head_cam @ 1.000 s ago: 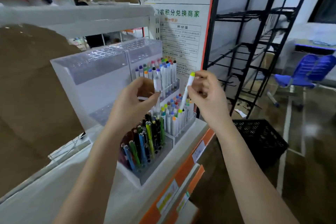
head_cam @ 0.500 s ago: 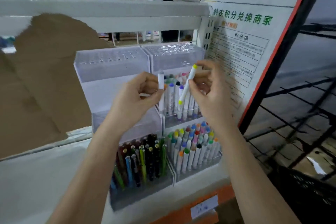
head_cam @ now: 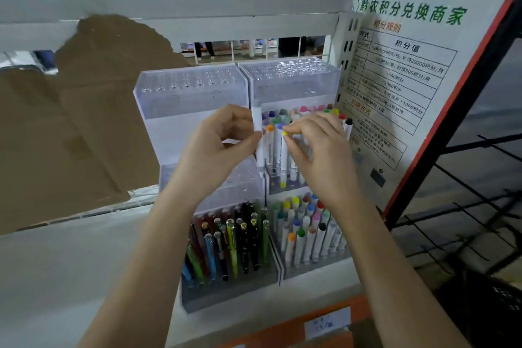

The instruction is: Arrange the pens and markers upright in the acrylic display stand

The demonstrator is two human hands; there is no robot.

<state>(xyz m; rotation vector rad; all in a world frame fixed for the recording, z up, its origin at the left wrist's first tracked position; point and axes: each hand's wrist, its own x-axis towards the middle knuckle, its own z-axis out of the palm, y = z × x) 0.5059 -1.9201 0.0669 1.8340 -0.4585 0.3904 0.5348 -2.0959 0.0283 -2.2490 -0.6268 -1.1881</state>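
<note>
A tiered clear acrylic display stand sits on a white shelf. Its right middle tier holds several white markers with coloured caps, and the right bottom tier holds more. Coloured pens fill the left bottom tier. My left hand pinches a white marker upright at the left edge of the middle tier. My right hand rests its fingertips on a yellow-capped marker standing in the middle tier; its yellow lower end shows through the acrylic.
Torn brown cardboard leans behind the stand on the left. A printed poster with an orange edge stands right of it, then a black metal rack. A black crate sits low right. People stand in the far background.
The view has moved closer and lower on the stand. My right hand has lowered the tilted yellow-capped marker into the middle tier, where it now stands upright. My left hand still holds its white marker.
</note>
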